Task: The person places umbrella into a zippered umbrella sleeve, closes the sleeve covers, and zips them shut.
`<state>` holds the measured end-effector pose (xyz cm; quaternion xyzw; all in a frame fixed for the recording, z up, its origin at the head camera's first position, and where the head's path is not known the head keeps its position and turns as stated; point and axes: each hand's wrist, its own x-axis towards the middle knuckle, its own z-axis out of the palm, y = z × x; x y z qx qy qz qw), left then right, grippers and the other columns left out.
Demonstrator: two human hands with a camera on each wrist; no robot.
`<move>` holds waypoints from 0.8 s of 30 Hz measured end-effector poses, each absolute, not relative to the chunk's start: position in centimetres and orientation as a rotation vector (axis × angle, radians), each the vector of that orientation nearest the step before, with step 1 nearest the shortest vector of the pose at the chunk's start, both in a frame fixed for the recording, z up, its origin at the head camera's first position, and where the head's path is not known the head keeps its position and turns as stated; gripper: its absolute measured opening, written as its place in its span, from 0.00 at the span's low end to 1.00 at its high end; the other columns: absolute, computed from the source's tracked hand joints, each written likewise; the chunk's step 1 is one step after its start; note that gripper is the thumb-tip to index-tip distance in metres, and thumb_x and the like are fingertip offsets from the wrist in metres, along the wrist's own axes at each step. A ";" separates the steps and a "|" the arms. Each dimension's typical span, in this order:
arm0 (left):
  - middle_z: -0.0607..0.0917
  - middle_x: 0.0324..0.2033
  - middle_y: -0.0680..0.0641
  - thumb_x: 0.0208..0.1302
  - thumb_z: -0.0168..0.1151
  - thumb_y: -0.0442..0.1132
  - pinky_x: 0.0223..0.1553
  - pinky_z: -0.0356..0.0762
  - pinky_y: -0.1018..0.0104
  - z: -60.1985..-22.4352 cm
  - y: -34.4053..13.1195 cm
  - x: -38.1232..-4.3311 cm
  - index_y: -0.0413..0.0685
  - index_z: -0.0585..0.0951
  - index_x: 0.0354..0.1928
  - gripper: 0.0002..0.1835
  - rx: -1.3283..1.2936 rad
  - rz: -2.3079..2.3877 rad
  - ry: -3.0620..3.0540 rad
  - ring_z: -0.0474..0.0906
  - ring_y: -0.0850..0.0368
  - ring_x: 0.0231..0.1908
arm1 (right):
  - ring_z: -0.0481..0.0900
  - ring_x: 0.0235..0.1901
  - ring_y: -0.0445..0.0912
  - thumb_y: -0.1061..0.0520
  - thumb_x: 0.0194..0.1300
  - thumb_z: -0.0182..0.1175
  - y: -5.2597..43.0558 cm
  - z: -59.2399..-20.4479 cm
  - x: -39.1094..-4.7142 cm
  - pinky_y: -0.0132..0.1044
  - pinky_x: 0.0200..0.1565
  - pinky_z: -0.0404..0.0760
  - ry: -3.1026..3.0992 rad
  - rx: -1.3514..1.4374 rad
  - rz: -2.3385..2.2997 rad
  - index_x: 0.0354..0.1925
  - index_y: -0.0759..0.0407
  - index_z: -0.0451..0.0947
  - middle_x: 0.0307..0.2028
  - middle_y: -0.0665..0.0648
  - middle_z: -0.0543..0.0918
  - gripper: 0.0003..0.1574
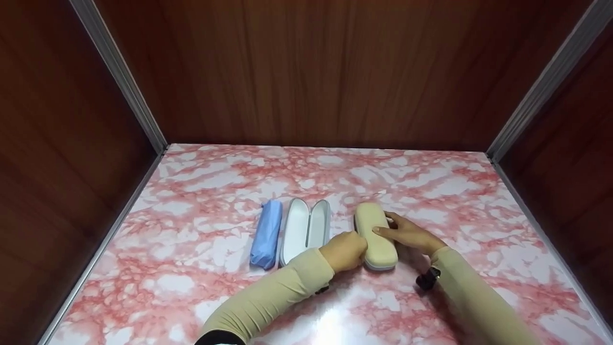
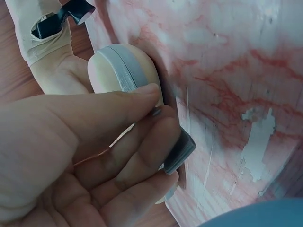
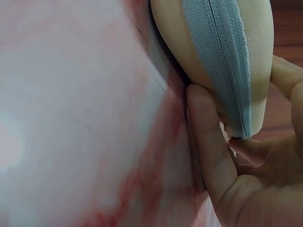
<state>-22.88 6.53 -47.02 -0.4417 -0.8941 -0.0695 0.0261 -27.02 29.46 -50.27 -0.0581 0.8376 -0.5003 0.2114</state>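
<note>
A beige zippered case [image 1: 376,232] lies closed on the table, with a grey zipper band [image 3: 222,56] running round its side. My left hand [image 1: 344,250] is at the case's near left side, thumb and forefinger pinching the small zipper pull [image 2: 156,112]. A dark grey tab [image 2: 181,150] sticks out past its curled fingers in the left wrist view. From the right, my right hand [image 1: 409,234] holds the case, its thumb on the top and its fingers along the side. One finger [image 3: 208,137] lies low between case and table in the right wrist view.
Left of the beige case, a second case [image 1: 298,225] lies spread open, pale inside, partly behind my left forearm. A long blue fabric bundle [image 1: 266,235], like a folded umbrella, lies beside it. Dark wood panels [image 1: 306,72] enclose the marbled table [image 1: 191,287].
</note>
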 end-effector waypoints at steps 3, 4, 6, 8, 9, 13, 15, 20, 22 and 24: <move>0.85 0.21 0.53 0.55 0.71 0.36 0.30 0.81 0.64 -46.9 6.4 -22.7 0.50 0.87 0.22 0.06 -1.364 -0.192 -2.775 0.84 0.53 0.27 | 0.69 0.64 0.60 0.39 0.68 0.63 29.4 -50.2 -27.1 0.53 0.66 0.64 2.325 -0.157 -1.396 0.78 0.66 0.44 0.68 0.76 0.64 0.59; 0.85 0.20 0.53 0.55 0.71 0.36 0.30 0.81 0.64 -46.9 6.4 -22.7 0.50 0.87 0.21 0.07 -1.362 -0.184 -2.780 0.84 0.53 0.27 | 0.69 0.64 0.60 0.39 0.68 0.63 29.4 -50.2 -27.1 0.53 0.66 0.64 2.328 -0.162 -1.389 0.78 0.66 0.44 0.68 0.76 0.64 0.59; 0.84 0.20 0.53 0.56 0.71 0.39 0.30 0.81 0.65 -46.8 6.3 -22.6 0.50 0.86 0.21 0.07 -1.352 -0.174 -2.795 0.83 0.54 0.26 | 0.69 0.64 0.60 0.39 0.68 0.63 29.4 -50.2 -27.1 0.53 0.66 0.64 2.335 -0.162 -1.383 0.78 0.66 0.44 0.68 0.76 0.64 0.59; 0.84 0.20 0.53 0.57 0.70 0.40 0.31 0.81 0.64 -46.7 6.2 -22.5 0.50 0.84 0.20 0.09 -1.339 -0.173 -2.809 0.82 0.55 0.26 | 0.69 0.63 0.59 0.39 0.68 0.63 29.4 -50.3 -27.1 0.53 0.66 0.65 2.333 -0.158 -1.383 0.78 0.66 0.44 0.67 0.76 0.64 0.59; 0.83 0.19 0.54 0.57 0.70 0.41 0.31 0.81 0.64 -46.6 6.1 -22.5 0.50 0.83 0.20 0.10 -1.335 -0.177 -2.813 0.82 0.55 0.25 | 0.70 0.63 0.59 0.39 0.68 0.63 29.4 -50.3 -27.1 0.53 0.65 0.65 2.331 -0.152 -1.384 0.78 0.66 0.44 0.67 0.76 0.65 0.59; 0.81 0.17 0.54 0.58 0.69 0.39 0.28 0.79 0.65 -46.3 5.8 -22.5 0.50 0.80 0.17 0.13 -1.338 -0.231 -2.805 0.78 0.58 0.21 | 0.73 0.60 0.58 0.38 0.67 0.64 29.4 -50.3 -27.1 0.51 0.63 0.68 2.334 -0.136 -1.385 0.77 0.65 0.46 0.65 0.74 0.68 0.59; 0.81 0.17 0.54 0.59 0.68 0.38 0.26 0.78 0.66 -46.1 5.5 -22.5 0.49 0.81 0.18 0.13 -1.344 -0.286 -2.801 0.76 0.59 0.20 | 0.75 0.57 0.56 0.38 0.66 0.65 29.5 -50.2 -27.1 0.49 0.62 0.69 2.343 -0.117 -1.387 0.77 0.65 0.49 0.64 0.72 0.70 0.58; 0.86 0.23 0.55 0.60 0.68 0.39 0.29 0.77 0.71 -45.4 4.7 -22.3 0.49 0.88 0.26 0.06 -1.350 -0.377 -2.749 0.79 0.63 0.24 | 0.77 0.54 0.54 0.38 0.66 0.65 29.4 -50.1 -27.0 0.46 0.58 0.73 2.345 -0.100 -1.406 0.75 0.66 0.52 0.61 0.70 0.73 0.56; 0.87 0.25 0.55 0.60 0.67 0.40 0.31 0.77 0.72 -45.2 4.3 -22.3 0.50 0.89 0.29 0.05 -1.349 -0.397 -2.725 0.80 0.64 0.26 | 0.77 0.55 0.54 0.38 0.67 0.64 29.4 -50.1 -27.0 0.45 0.57 0.74 2.339 -0.120 -1.411 0.75 0.68 0.51 0.62 0.71 0.73 0.56; 0.87 0.26 0.56 0.61 0.67 0.39 0.31 0.77 0.73 -45.0 3.8 -22.2 0.51 0.90 0.31 0.05 -1.350 -0.434 -2.711 0.79 0.65 0.27 | 0.78 0.54 0.53 0.39 0.67 0.64 29.4 -50.1 -27.0 0.44 0.55 0.76 2.331 -0.110 -1.429 0.75 0.68 0.52 0.62 0.71 0.73 0.54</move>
